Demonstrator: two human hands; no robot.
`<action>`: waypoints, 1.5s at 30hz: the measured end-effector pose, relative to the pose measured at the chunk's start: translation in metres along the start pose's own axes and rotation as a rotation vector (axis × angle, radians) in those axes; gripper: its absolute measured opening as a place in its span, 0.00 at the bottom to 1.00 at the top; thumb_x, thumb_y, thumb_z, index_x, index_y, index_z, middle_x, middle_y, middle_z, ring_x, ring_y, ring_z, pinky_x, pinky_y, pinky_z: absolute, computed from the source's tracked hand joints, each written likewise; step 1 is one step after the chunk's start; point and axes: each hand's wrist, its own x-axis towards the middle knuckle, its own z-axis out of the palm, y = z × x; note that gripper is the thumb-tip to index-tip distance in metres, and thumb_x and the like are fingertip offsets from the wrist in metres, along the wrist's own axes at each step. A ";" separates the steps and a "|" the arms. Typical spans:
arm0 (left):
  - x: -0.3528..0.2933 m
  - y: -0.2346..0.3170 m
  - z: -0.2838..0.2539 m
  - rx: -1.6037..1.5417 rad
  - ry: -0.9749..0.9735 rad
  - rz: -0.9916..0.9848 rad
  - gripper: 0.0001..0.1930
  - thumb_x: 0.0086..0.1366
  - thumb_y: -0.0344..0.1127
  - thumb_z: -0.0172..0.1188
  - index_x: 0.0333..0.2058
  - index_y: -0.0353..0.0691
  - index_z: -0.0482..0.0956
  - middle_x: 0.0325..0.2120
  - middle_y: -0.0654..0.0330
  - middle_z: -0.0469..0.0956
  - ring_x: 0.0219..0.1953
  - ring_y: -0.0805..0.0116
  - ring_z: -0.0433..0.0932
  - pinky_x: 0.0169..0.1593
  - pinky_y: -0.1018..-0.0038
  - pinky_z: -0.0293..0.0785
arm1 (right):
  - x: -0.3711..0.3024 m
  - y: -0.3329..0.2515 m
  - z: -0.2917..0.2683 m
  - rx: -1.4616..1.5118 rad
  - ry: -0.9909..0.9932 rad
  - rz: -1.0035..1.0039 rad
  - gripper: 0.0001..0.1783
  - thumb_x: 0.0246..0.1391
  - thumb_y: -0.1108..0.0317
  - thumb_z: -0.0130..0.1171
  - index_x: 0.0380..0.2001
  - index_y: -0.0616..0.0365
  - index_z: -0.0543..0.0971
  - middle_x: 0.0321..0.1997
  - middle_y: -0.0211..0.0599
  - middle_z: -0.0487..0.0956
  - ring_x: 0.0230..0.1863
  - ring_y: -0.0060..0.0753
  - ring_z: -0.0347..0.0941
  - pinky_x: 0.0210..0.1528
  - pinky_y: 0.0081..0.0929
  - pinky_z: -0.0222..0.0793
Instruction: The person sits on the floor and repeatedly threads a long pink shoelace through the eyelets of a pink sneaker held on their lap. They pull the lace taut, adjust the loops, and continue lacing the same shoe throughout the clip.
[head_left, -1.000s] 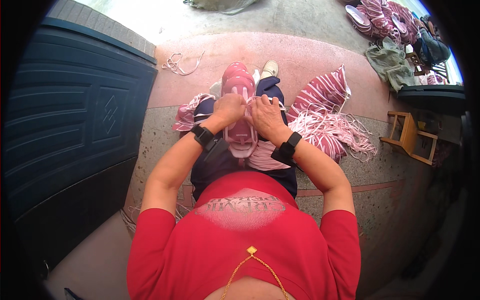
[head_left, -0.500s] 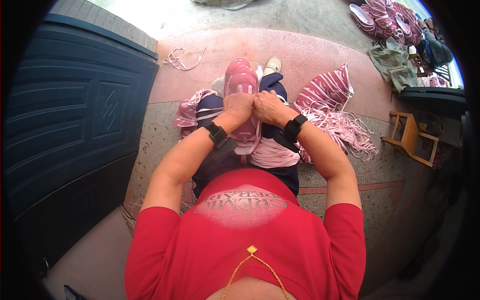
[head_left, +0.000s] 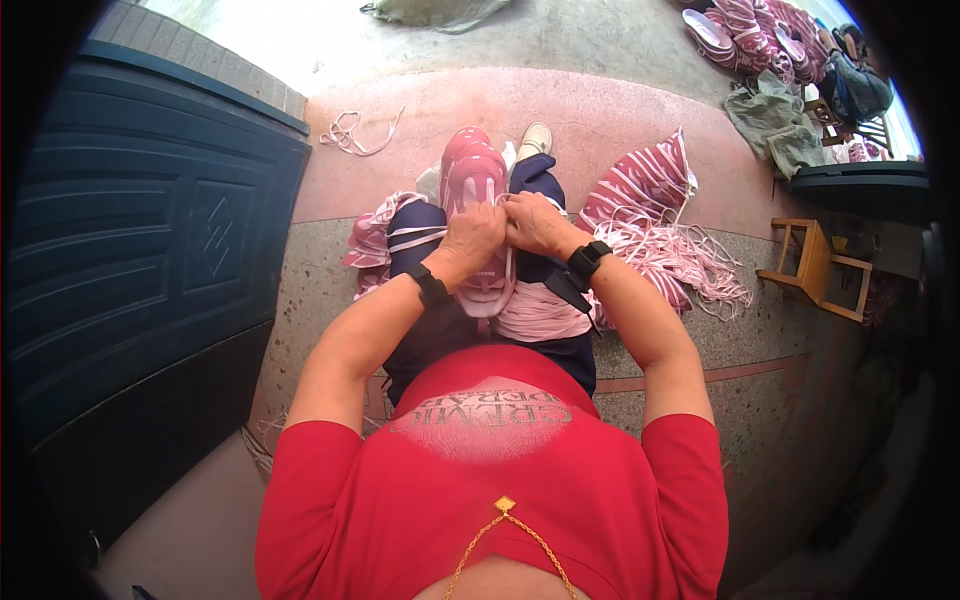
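A pink shoe upper [head_left: 473, 175] with white trim lies lengthwise between my knees, its toe pointing away from me. My left hand [head_left: 474, 238] is closed over its middle, fingertips pinched together; what they grip is hidden. Just beside it, my right hand [head_left: 540, 222] pinches a pale shoelace [head_left: 503, 198] at the upper's right edge. The two hands nearly touch. A thick bundle of pale pink laces [head_left: 540, 312] rests on my lap under the right wrist. More pink uppers with laces [head_left: 372, 240] hang by my left leg.
A stack of pink uppers [head_left: 640, 180] and a heap of loose laces [head_left: 700, 265] lie to the right. Beyond stands a small wooden stool [head_left: 818, 265]. One loose lace [head_left: 350, 135] is on the floor ahead. A dark blue door [head_left: 160, 210] borders the left.
Both hands have come slightly nearer to me and opened a small gap between them, where a pale lace now shows. The view has shifted a little.
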 end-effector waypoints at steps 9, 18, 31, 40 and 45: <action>-0.018 0.004 -0.064 -0.249 -0.015 -0.172 0.06 0.58 0.33 0.53 0.28 0.37 0.72 0.21 0.52 0.72 0.26 0.57 0.76 0.29 0.65 0.72 | -0.021 -0.045 0.006 -0.226 0.455 -0.071 0.12 0.44 0.70 0.55 0.36 0.56 0.77 0.39 0.36 0.76 0.43 0.39 0.71 0.46 0.37 0.64; -0.063 -0.080 -0.090 -1.194 -0.297 -0.742 0.16 0.65 0.36 0.48 0.48 0.35 0.69 0.24 0.57 0.77 0.24 0.72 0.74 0.30 0.77 0.70 | -0.026 -0.140 0.016 0.295 -0.130 -0.154 0.06 0.50 0.70 0.52 0.32 0.58 0.74 0.26 0.45 0.77 0.31 0.50 0.76 0.35 0.41 0.71; -0.035 -0.062 -0.033 -0.656 -0.144 -0.473 0.10 0.57 0.36 0.57 0.25 0.35 0.80 0.26 0.53 0.79 0.29 0.56 0.77 0.37 0.66 0.73 | 0.033 -0.032 0.018 0.124 0.166 0.332 0.17 0.57 0.56 0.52 0.30 0.63 0.69 0.27 0.57 0.75 0.33 0.58 0.73 0.34 0.46 0.66; -0.009 -0.057 -0.044 -0.054 -0.102 -0.087 0.05 0.53 0.33 0.56 0.24 0.42 0.80 0.25 0.58 0.76 0.36 0.55 0.73 0.40 0.64 0.69 | 0.030 -0.030 0.022 0.254 0.175 0.416 0.17 0.59 0.56 0.47 0.31 0.63 0.69 0.30 0.60 0.75 0.37 0.63 0.72 0.38 0.51 0.65; 0.002 -0.058 -0.036 -0.049 -0.044 0.031 0.04 0.52 0.34 0.57 0.24 0.42 0.80 0.23 0.60 0.76 0.34 0.58 0.73 0.38 0.64 0.69 | 0.030 -0.027 0.023 0.265 0.238 0.399 0.18 0.62 0.57 0.43 0.31 0.63 0.71 0.28 0.58 0.75 0.34 0.61 0.72 0.37 0.50 0.65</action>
